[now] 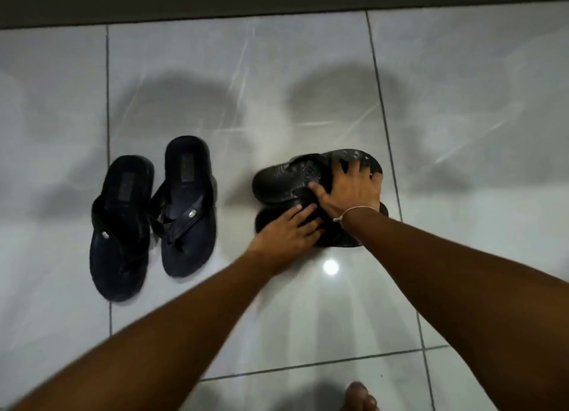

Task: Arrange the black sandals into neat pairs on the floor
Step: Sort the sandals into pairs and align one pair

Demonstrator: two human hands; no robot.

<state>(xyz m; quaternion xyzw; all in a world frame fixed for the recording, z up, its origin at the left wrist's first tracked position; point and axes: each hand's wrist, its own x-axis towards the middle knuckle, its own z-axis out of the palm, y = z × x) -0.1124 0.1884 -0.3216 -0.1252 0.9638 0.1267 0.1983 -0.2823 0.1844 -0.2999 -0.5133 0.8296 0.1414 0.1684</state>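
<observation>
The heaped sandals (pixel 295 192) lie directly under your grip, long axes crosswise to your arms. Right hand (pixel 351 192) spreads wide over the far one, left hand (pixel 286 232) flat on the nearer. The thong pair (pixel 151 216) sits paired leftward on the floor (pixel 462 102).

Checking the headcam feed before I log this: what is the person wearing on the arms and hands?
Both forearms are bare, with no sleeves in view. The right hand has a thin pale string bracelet around the wrist. The left hand has no gloves, watch or rings that can be seen.
</observation>
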